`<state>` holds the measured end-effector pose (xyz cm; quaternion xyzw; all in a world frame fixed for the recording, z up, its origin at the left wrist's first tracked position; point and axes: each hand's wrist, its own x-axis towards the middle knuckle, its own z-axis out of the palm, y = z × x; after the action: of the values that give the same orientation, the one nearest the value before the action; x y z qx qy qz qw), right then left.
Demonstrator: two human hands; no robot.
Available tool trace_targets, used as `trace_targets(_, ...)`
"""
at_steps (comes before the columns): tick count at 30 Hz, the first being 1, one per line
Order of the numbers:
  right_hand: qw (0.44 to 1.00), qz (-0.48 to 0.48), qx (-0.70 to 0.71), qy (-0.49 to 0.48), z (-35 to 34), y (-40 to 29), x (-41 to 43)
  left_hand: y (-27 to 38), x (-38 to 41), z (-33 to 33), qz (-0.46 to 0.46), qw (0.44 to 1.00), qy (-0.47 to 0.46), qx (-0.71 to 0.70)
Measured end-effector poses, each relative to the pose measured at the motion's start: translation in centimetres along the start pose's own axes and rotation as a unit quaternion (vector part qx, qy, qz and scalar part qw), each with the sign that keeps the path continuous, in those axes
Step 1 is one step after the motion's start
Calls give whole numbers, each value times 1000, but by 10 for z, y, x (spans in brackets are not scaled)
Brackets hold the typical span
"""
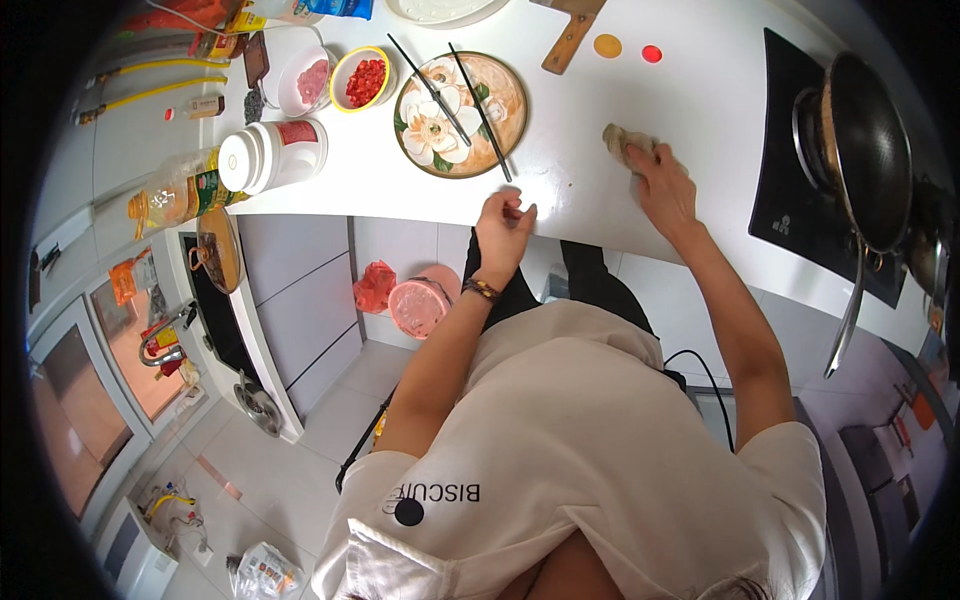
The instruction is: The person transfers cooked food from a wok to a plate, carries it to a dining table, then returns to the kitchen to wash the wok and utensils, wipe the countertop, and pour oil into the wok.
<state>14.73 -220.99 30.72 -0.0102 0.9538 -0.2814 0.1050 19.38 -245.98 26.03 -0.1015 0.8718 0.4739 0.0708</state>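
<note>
A crumpled, damp-looking cloth (621, 144) lies pressed on the white countertop (577, 142) under the fingers of my right hand (667, 191). My left hand (504, 232) hovers by the counter's front edge, fingers loosely curled, thumb apart, and nothing visible in it. Just beyond it is a round plate (420, 154) with a white flower pattern. Two dark chopsticks (480, 112) rest across this plate, one tip reaching over its near rim. A few small specks and a wet shine show on the counter between my hands.
On the left stand a yellow-rimmed bowl (366, 82) of chopped red pieces, a bowl of pinkish meat (312, 81), a white jar (274, 154) and an oil bottle (180, 191). A cleaver (571, 37) lies at the back. To the right, a wok (874, 157) sits on the black hob (780, 195).
</note>
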Motion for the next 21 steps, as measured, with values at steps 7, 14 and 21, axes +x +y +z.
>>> trace_targets(7, 987, -148, 50, 32, 72, -14, -22, 12, 12, 44, 95, 993, 66, 25)
trace_targets(14, 992, 57, -3, 117, 9, 35, -20, 23, 10, 56, 98, 986, 93, 99)
trace_targets(21, 983, 67, -55, 160, 21, 52, -17, 14, 5, 60, 54, 995, 78, 22)
